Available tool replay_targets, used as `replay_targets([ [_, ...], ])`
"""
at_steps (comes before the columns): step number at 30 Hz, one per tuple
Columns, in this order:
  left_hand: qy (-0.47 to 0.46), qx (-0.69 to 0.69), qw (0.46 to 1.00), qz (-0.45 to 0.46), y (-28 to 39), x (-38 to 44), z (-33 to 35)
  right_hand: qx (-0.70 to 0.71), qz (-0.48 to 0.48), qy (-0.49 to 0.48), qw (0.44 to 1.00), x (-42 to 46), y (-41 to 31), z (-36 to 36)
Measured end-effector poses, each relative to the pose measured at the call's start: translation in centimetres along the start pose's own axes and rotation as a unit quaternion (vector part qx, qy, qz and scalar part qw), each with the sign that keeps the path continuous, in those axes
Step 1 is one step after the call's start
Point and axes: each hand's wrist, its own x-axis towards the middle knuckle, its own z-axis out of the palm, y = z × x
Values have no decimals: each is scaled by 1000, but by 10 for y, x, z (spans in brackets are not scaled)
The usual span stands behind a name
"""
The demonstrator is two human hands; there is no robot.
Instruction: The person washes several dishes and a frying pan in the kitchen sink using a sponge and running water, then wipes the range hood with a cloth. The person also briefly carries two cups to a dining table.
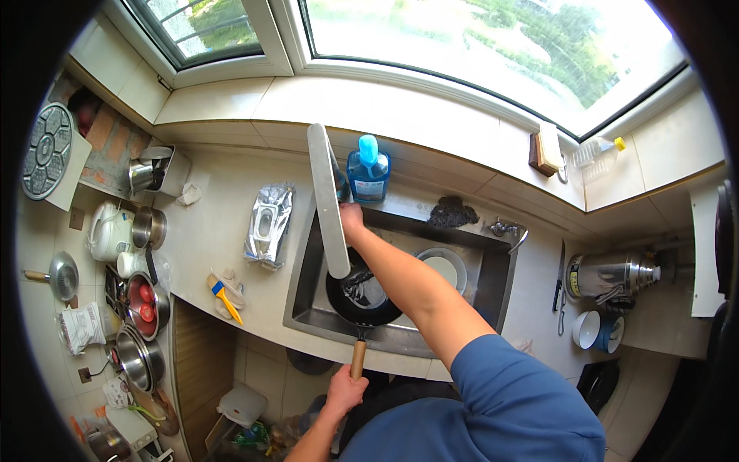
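Note:
My left hand point(348, 388) grips the wooden handle of a black frying pan point(364, 319), which rests over the left part of the stainless steel sink point(505, 277). The pan's inside looks wet and shiny. My right hand point(351, 219) reaches to the sink's back left edge. A long pale bar with rounded ends point(328, 202) stands beside it and partly covers its fingers, so what they hold cannot be told. A blue liquid bottle point(368, 176) with a light blue top stands just behind this hand. A plate or bowl point(447, 268) lies in the sink, partly behind my right arm.
Left of the sink lie a wipes pack point(269, 225) and a yellow-handled brush point(226, 297) on gloves. A dark scouring pad point(453, 212) sits behind the basin, near a faucet point(508, 229). Pots and a bowl with red items point(147, 306) stand far left; a knife point(558, 283) lies right.

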Motion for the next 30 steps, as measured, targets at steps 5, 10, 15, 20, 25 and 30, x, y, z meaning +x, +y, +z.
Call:
replay_targets([
  [5,79,172,979,73,-16,6,-12,-110,-30,-64,991,0,-43,-64],
  [10,6,25,991,130,-73,26,-32,-38,-149,-76,985,-111,-86,-142],
  [15,-203,-224,952,44,-34,19,-35,12,-108,53,993,-221,-14,-246],
  [20,-176,-122,977,23,-4,10,-30,31,7,192,981,-328,70,-303],
  [25,-27,133,989,54,20,0,-41,108,38,241,964,-393,83,-300],
  [30,141,426,879,161,2,2,-55,137,17,230,963,-403,88,-308],
])
